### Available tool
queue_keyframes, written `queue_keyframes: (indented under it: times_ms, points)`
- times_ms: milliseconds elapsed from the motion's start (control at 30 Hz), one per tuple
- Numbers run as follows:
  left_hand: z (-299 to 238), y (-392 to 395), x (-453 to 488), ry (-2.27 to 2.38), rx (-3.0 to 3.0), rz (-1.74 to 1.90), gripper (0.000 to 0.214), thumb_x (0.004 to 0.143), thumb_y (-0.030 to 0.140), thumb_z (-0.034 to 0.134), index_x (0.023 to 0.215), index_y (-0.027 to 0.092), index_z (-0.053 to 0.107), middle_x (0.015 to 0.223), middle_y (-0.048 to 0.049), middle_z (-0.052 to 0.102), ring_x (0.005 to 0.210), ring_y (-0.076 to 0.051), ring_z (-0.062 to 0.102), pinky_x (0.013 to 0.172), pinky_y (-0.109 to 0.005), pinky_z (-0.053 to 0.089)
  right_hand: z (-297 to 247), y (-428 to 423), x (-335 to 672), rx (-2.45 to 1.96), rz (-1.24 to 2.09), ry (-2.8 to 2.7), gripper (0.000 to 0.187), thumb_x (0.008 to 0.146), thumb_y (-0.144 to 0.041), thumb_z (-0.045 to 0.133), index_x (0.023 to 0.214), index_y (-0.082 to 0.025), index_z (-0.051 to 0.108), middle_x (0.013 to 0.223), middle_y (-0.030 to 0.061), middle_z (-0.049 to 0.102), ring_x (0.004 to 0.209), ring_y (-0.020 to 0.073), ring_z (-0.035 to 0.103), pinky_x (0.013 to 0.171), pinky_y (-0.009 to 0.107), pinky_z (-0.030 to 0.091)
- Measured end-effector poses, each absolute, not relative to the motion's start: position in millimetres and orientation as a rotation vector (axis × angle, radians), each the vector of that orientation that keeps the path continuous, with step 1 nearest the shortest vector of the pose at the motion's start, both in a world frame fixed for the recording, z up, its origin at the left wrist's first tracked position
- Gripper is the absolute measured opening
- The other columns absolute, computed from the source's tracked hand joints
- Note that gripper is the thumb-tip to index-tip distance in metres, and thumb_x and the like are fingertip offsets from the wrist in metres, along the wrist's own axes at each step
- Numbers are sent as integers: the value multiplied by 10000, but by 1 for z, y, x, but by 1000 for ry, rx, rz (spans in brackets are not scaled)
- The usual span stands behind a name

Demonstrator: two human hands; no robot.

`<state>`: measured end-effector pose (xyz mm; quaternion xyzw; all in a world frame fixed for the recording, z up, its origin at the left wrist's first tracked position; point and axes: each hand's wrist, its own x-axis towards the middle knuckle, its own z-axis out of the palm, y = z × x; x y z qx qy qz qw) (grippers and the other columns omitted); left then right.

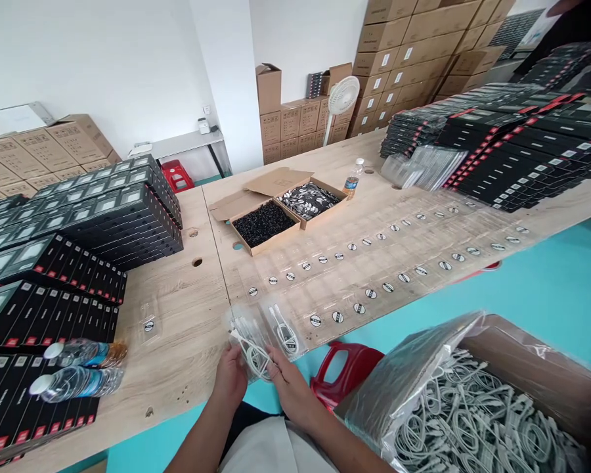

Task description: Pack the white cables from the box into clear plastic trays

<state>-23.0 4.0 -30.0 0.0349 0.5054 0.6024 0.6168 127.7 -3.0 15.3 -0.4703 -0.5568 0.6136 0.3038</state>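
Stacked cartons and a long worktable mark a packing workshop.

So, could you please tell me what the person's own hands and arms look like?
The left hand and right hand are bare: no gloves show. Both forearms show without sleeves, and no watch or bracelet is visible. A pale garment covers the torso.

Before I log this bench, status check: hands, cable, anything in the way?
Left hand, right hand together holding coiled white cable with clear bags. Second cable lying just right of it. Nothing seen blocking the hands.
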Motion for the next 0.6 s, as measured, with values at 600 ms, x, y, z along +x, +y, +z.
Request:
queue_keyframes:
  times_ms: [600]
  points:
    - [-55,-29,-87,1434,12,1314,277,631,217,770,866,204,625,787,-22,708,684,-191,684,663,-322,538,24,13,136,-1327,1762,-1018,383,795,-586,543,792,-216,643,779,28,652,735,194,590,656,305,480]
